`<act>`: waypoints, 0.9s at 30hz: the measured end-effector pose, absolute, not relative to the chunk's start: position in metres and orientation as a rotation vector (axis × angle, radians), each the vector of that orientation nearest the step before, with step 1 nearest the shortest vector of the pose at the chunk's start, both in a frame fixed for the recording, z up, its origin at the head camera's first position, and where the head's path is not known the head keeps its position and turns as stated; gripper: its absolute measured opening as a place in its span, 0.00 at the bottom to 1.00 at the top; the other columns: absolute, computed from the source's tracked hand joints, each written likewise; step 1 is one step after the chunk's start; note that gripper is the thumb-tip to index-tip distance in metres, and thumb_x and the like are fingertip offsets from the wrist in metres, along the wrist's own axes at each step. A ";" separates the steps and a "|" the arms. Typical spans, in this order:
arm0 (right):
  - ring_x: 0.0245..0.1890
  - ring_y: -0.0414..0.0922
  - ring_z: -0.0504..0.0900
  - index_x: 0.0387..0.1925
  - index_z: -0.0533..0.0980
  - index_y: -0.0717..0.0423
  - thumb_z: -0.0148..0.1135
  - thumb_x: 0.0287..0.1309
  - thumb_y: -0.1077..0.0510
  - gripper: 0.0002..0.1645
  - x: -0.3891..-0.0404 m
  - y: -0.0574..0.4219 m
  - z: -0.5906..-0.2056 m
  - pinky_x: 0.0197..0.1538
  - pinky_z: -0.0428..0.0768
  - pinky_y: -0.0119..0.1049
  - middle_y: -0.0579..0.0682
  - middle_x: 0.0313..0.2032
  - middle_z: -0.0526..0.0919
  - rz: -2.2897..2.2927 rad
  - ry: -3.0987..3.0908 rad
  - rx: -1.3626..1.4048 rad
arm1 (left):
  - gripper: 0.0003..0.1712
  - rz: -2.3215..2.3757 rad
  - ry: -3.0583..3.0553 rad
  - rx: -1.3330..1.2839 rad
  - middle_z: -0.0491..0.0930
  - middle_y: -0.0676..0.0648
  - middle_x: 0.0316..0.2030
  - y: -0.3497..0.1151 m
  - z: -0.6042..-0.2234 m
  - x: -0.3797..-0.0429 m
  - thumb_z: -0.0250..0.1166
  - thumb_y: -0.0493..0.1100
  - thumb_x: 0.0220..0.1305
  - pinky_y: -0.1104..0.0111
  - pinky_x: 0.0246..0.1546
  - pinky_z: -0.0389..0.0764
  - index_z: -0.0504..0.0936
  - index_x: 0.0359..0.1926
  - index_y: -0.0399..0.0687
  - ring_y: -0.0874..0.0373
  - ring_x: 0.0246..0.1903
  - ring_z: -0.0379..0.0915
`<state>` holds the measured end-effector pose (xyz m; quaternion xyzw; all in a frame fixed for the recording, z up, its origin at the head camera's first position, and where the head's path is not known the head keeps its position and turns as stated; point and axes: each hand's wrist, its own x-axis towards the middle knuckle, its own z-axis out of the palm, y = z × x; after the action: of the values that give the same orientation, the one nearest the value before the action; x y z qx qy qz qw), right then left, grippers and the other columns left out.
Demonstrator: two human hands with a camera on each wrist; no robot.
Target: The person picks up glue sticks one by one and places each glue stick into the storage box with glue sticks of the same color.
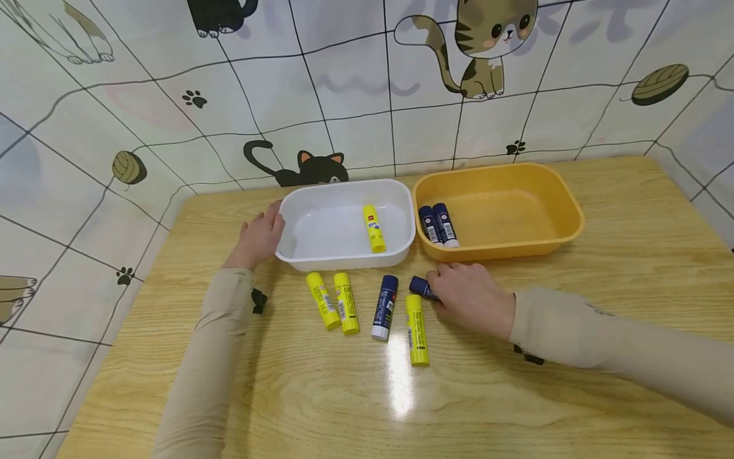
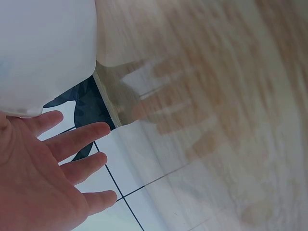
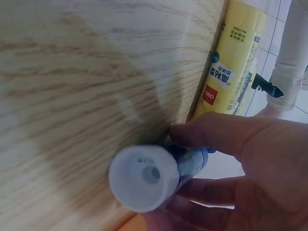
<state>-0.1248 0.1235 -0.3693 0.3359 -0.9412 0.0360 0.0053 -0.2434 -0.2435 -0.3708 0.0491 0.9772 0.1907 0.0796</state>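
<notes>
My right hand (image 1: 473,298) pinches a dark blue glue stick (image 1: 421,287) between thumb and fingers, low over the table. Its round white base (image 3: 143,178) faces the right wrist camera. Beside that hand lies a yellow glue stick (image 1: 417,330). To its left are another blue glue stick (image 1: 385,307) and two yellow ones, one (image 1: 346,303) nearly parallel to the other (image 1: 323,300). My left hand (image 1: 259,236) rests at the left rim of the white bin (image 1: 321,260), fingers loosely spread in the left wrist view. One yellow glue stick (image 1: 374,228) lies inside that bin.
An orange bin (image 1: 516,250) stands right against the white one. It holds two blue glue sticks (image 1: 445,224) at its left end. Behind the bins rises a wall covering (image 1: 355,95) with cat drawings, and it continues along the table's left side.
</notes>
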 end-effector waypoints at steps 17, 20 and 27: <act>0.17 0.42 0.67 0.33 0.74 0.58 0.70 0.50 0.58 0.13 -0.125 0.130 -0.358 0.16 0.66 0.33 0.47 0.23 0.70 0.256 -3.091 1.051 | 0.32 0.542 2.927 0.147 0.57 0.32 0.69 -0.243 -0.371 -0.243 0.28 0.49 0.75 0.37 0.65 0.39 0.48 0.75 0.42 0.31 0.69 0.45; 0.17 0.42 0.67 0.33 0.74 0.58 0.70 0.51 0.56 0.13 -0.124 0.131 -0.355 0.16 0.65 0.32 0.46 0.23 0.70 0.279 -3.121 1.034 | 0.32 0.543 2.929 0.150 0.57 0.32 0.68 -0.243 -0.370 -0.243 0.28 0.49 0.75 0.36 0.65 0.39 0.48 0.75 0.42 0.31 0.69 0.45; 0.17 0.42 0.67 0.34 0.74 0.58 0.69 0.51 0.55 0.14 -0.123 0.136 -0.346 0.16 0.64 0.32 0.45 0.21 0.69 0.293 -3.137 1.001 | 0.32 0.536 2.928 0.147 0.57 0.32 0.69 -0.243 -0.371 -0.243 0.28 0.49 0.75 0.37 0.65 0.38 0.49 0.75 0.42 0.31 0.69 0.45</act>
<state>-0.1230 0.1359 -0.3461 0.3018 -0.9457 0.0884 -0.0819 -0.2434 -0.2434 -0.3707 0.0491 0.9793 0.1792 0.0806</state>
